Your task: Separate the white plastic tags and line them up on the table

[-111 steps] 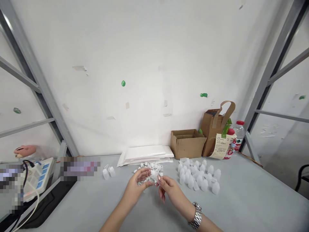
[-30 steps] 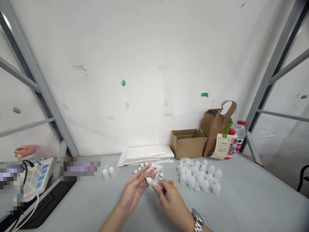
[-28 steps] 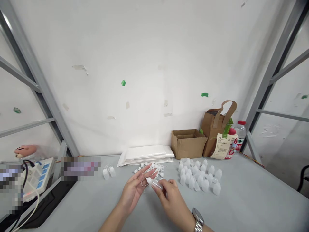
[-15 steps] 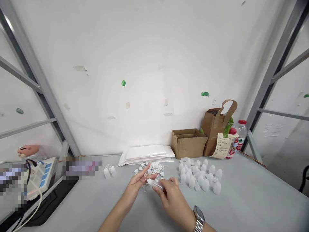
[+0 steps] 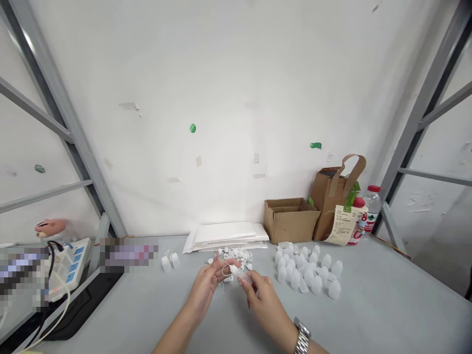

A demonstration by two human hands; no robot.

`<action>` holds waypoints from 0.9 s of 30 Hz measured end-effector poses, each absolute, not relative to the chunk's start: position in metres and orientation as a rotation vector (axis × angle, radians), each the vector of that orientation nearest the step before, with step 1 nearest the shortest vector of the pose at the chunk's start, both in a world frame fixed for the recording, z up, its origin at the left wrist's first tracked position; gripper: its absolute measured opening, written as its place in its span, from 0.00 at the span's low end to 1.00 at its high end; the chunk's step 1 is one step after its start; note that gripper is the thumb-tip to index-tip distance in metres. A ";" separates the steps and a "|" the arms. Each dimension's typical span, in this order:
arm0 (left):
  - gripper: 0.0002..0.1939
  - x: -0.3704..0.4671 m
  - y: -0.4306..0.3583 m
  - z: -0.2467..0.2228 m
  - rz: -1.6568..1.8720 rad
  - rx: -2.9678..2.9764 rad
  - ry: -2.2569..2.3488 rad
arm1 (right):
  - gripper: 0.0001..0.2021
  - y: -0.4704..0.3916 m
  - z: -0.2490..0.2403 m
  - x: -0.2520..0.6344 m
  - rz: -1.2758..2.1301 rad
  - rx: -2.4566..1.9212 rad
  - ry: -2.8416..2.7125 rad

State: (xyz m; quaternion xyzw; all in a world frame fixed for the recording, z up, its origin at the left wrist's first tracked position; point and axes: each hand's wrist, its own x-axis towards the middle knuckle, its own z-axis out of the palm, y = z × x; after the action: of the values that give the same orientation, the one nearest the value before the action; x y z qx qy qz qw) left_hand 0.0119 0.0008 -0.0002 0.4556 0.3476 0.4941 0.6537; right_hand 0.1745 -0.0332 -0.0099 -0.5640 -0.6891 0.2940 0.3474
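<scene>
Pinched in the fingers of my right hand [image 5: 260, 294] is a small translucent bottle [image 5: 244, 276], with a white cap [image 5: 234, 269] at its left end. My left hand [image 5: 207, 284] is beside the cap, palm turned up and fingers spread, and a thin white loop hangs by its fingers. Behind the hands lies a pile of small white caps [image 5: 241, 255], partly covered by my left fingers. To the right, many translucent bottles [image 5: 304, 268] lie in a loose group. Two capped bottles [image 5: 170, 261] with loops stand to the left.
White flat packets [image 5: 228, 235] lie against the wall. At the back right are an open cardboard box [image 5: 293, 227], a brown paper bag [image 5: 324, 201] and bottles with red caps [image 5: 371, 206]. On the left are a power strip [image 5: 75, 265] and a black panel [image 5: 84, 305].
My left hand has turned its palm upward, and its fingers have come down beside the cap. The loop now shows by its fingers. The view has shifted slightly.
</scene>
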 end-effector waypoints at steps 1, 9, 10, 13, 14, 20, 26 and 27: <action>0.25 0.012 0.000 0.000 1.121 1.038 0.791 | 0.17 -0.033 -0.010 0.175 0.764 -1.461 -1.786; 0.19 0.020 -0.001 0.008 1.094 1.202 0.991 | 0.19 -0.036 -0.007 0.174 0.755 -1.452 -1.823; 0.18 0.017 0.000 0.010 1.095 1.243 1.028 | 0.19 -0.037 -0.008 0.175 0.757 -1.446 -1.837; 0.16 -0.004 0.003 0.020 1.247 1.401 1.233 | 0.21 -0.037 -0.010 0.175 0.772 -1.436 -1.847; 0.16 -0.016 0.004 0.023 1.381 1.448 1.400 | 0.22 -0.036 -0.011 0.176 0.778 -1.441 -1.840; 0.19 -0.105 0.005 0.033 1.522 1.376 2.629 | 0.23 -0.035 -0.013 0.176 0.786 -1.449 -1.831; 0.12 -0.147 0.022 0.007 0.988 1.399 2.584 | 0.23 -0.034 -0.014 0.176 0.781 -1.469 -1.874; 0.11 -0.149 0.025 0.003 1.002 1.429 2.561 | 0.23 -0.033 -0.014 0.176 0.781 -1.471 -1.880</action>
State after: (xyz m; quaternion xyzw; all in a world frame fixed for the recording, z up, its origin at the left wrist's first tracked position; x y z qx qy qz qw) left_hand -0.1487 0.0247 0.0028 0.4610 0.8261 0.3233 0.0210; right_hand 0.1762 -0.0334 -0.0141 -0.5569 -0.7116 0.2955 0.3100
